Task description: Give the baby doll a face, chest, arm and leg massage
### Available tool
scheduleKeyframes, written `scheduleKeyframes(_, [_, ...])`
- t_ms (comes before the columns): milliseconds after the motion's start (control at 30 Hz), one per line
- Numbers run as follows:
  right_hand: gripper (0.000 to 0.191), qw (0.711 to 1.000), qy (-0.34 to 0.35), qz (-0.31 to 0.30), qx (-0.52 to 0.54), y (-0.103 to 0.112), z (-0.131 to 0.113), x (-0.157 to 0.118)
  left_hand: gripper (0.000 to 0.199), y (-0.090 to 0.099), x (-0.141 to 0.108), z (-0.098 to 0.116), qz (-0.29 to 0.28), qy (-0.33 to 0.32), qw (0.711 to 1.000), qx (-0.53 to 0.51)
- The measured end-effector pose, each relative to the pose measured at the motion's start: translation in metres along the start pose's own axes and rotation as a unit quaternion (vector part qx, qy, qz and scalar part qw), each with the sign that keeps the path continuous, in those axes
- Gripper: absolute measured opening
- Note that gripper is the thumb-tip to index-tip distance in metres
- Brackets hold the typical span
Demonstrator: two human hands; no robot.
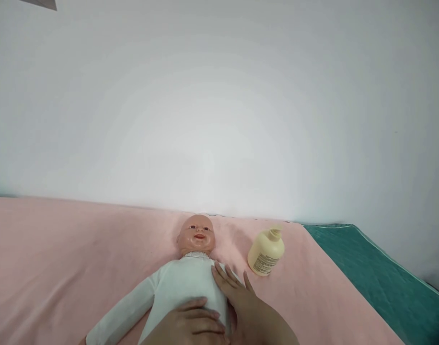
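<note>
A baby doll point(187, 282) with a bald head and a white cloth body lies on its back, its face turned up. My right hand point(243, 299) rests on the side of the doll's chest near its shoulder, fingers stretched and apart. Lower down, my left hand point(192, 326) lies across the doll's belly with its fingers extended; the bottom edge of the picture cuts it off. Neither hand grips anything. To the right of my right hand, a pale yellow pump bottle point(265, 251) stands upright, apart from the fingers. The doll's legs are out of view.
A pink sheet point(61, 258) with some wrinkles lies under the doll and bottle. Right of it shows a green quilted cover point(370, 268) with a pale edge. A plain white wall point(205, 105) rises directly behind.
</note>
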State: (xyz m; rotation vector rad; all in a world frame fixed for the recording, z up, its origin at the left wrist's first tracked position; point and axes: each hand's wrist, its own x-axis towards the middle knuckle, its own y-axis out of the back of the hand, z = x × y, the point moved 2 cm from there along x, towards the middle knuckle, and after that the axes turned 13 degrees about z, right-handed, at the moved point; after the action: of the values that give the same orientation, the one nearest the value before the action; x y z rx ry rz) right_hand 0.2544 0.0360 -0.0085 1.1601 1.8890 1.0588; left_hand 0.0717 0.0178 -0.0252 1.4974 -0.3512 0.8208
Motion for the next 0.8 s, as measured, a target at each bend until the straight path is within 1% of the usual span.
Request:
scheduleKeyframes(67, [0.133,1.000,0.021,-0.007,0.009,-0.005,0.009,0.004,0.024,-0.008,-0.004,-0.004,-0.028,0.021,0.999,-0.023])
scheduleKeyframes(133, [0.136,0.999,0.040,-0.007,0.021,-0.007,0.015,0.006,0.026,-0.009,-0.007,-0.008,-0.041,0.042,0.998,-0.024])
scheduleKeyframes(200, [0.138,0.999,0.042,-0.007,0.032,-0.008,0.018,0.007,0.032,-0.004,-0.008,-0.010,-0.048,0.053,0.997,-0.008])
scheduleKeyframes(300, [0.140,0.999,0.024,-0.016,0.041,-0.008,0.018,0.008,0.044,0.005,-0.008,-0.011,-0.042,0.075,0.995,0.054])
scheduleKeyframes(400, [0.141,0.999,0.018,-0.018,0.034,-0.009,0.019,0.008,0.052,0.011,-0.012,-0.013,-0.004,0.112,0.983,0.148])
scheduleKeyframes(500, [0.136,0.998,0.040,-0.009,0.038,-0.011,0.021,0.008,0.053,0.010,-0.017,-0.015,0.037,0.133,0.968,0.212])
scheduleKeyframes(633, [0.138,0.999,0.024,-0.010,0.024,-0.009,0.018,0.008,0.053,0.003,-0.021,-0.017,0.063,0.140,0.956,0.249])
scheduleKeyframes(800, [0.145,1.000,0.002,-0.024,0.018,-0.003,0.009,0.008,0.046,-0.002,-0.026,-0.020,0.083,0.209,0.921,0.319])
